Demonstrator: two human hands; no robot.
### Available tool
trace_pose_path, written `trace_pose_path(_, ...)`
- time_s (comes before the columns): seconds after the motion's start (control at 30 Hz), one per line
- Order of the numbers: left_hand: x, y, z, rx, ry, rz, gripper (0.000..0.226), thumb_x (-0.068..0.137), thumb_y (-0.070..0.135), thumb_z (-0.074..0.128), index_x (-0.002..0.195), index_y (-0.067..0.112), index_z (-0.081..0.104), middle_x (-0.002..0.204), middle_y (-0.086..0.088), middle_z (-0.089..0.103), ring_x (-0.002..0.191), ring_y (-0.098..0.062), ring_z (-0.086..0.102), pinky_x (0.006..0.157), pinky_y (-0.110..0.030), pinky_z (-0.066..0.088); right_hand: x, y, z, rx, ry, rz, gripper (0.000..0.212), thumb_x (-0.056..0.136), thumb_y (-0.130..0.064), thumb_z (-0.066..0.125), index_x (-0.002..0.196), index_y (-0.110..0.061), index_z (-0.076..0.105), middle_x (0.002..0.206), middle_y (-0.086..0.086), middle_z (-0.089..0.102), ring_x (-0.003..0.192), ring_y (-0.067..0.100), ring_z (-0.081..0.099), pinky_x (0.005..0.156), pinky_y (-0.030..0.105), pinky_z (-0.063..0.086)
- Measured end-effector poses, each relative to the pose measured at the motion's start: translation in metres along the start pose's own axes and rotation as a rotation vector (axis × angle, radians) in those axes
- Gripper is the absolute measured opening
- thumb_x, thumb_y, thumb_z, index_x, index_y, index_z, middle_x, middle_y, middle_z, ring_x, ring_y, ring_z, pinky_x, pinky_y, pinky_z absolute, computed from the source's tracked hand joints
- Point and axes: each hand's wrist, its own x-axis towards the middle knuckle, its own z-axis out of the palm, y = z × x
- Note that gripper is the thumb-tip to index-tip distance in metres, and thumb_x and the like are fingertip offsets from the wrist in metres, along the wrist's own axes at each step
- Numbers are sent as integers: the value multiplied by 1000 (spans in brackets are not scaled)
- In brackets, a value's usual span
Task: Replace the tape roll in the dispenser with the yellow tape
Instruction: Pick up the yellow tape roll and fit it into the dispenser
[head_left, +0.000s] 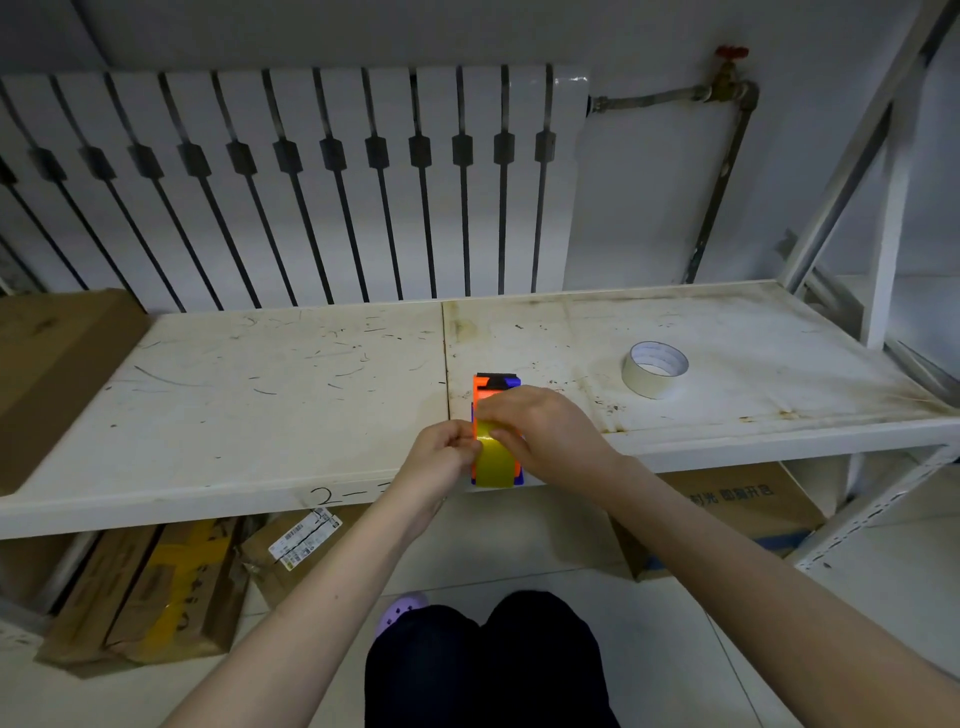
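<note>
The orange and blue tape dispenser (491, 395) lies on the white shelf (260, 405) at its front edge, close to the seam between the two shelf panels, with its long axis running from front to back. The yellow tape (493, 462) sits in the near end of the dispenser, its glossy band facing up. Both hands are together on the dispenser. The left hand (441, 457) has its fingertips pinched at the left edge of the yellow tape; whether it grips a loose end cannot be told. The right hand (545, 431) lies over the middle of the dispenser from the right, fingers curled across the top of the roll and closed on it. A white tape roll (655, 369) rests on its side face on the right panel, well apart from the dispenser, towards the back right. Cardboard boxes (156, 587) lie on the floor below the shelf.
</note>
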Motion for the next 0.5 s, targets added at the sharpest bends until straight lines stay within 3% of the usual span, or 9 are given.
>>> trace_pose_path(0.23,-4,5,0,47,25,23,21,92,0,46,80,12,58,88,-12,53,84,-21,49,63,-22,40,6,-4,-8,-19,5,-95,23,83,-16,53,90,-14,75,89,5,76,86,24,70,77,42,56)
trace_pose_path(0.3,-5,5,0,47,24,29,23,92,1,46,78,15,58,84,-9,53,80,-19,49,64,-22,40,9,-2,-9,14,-2,-41,25,85,-20,54,103,-16,72,101,4,73,93,23,66,78,40,54)
trace_pose_path(0.4,-5,6,-2,52,17,39,17,93,2,45,91,10,61,79,-5,54,71,-11,50,61,-18,41,13,5,-8,-7,-111,97,41,90,-31,52,129,-18,54,127,4,57,110,23,56,84,37,48)
trace_pose_path(0.5,-5,6,-3,68,15,36,16,93,2,47,92,9,61,75,-2,54,70,-11,50,59,-18,41,15,7,-8,-13,-161,83,38,91,-33,51,126,-18,57,127,4,58,112,23,55,87,37,46)
